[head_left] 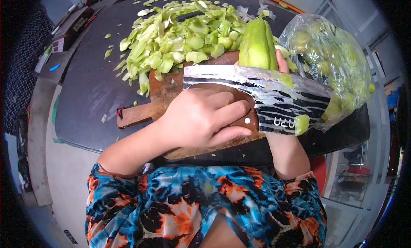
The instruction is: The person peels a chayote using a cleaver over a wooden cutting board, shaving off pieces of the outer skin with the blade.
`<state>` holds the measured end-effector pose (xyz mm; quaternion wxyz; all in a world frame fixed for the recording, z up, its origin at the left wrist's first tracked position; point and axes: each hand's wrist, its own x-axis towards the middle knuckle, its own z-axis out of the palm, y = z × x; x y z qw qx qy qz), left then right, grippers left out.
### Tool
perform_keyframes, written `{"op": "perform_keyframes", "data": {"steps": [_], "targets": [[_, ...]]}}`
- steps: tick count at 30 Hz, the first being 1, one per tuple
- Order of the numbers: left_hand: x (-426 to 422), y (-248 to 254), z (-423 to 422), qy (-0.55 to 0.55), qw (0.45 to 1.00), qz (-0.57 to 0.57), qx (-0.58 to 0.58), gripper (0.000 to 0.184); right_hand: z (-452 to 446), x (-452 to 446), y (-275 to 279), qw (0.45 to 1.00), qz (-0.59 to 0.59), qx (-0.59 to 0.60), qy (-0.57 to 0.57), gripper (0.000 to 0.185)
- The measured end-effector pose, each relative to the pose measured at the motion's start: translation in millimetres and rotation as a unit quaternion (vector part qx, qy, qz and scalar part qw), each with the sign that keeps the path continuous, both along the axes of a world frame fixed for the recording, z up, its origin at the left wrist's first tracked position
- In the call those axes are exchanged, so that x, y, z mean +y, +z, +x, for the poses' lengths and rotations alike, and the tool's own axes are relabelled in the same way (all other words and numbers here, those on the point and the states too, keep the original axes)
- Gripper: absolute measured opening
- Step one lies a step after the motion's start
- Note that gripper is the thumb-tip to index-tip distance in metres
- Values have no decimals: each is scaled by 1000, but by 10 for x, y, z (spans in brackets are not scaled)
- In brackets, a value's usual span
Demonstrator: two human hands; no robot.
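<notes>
My left hand is wrapped round the brown handle of a cleaver. Its broad blade lies across the view, streaked dark and bright, with pale green scraps stuck to it. Behind the blade, my right hand is mostly hidden; a few fingertips show against the side of a light green, ribbed vegetable, which it holds upright. I cannot tell whether the blade touches the vegetable. Below both hands is a wooden cutting board with a short handle at the left.
A large heap of pale green slices and peelings covers the board's far side and the dark table. A black-handled tool lies on the heap. At the right, a clear plastic bag holds several green pieces.
</notes>
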<state>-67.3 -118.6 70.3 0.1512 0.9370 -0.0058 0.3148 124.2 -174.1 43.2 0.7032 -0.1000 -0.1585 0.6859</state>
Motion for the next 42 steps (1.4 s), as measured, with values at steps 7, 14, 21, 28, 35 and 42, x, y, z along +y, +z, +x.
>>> {"op": "perform_keyframes", "data": {"steps": [7,14,21,28,35,42], "targets": [[79,-39,-19,17,999,-37,26,39,29,20,-9,998,-32,-25,-52,50],[792,-156,-138,322,921,-216,-19,30,-175,-25,153,955,-51,-227,-183,62],[462,16,-149,195,945,-256,-56,25,74,28,37,962,-26,-226,-155,60],[108,83,-100,21,999,-30,39,40,12,76,-91,991,46,94,86,58],[121,78,-118,26,997,-49,59,36,79,99,-207,996,39,59,47,60],[661,-117,-149,252,942,-219,-42,31,152,28,28,970,52,-212,-102,59]]}}
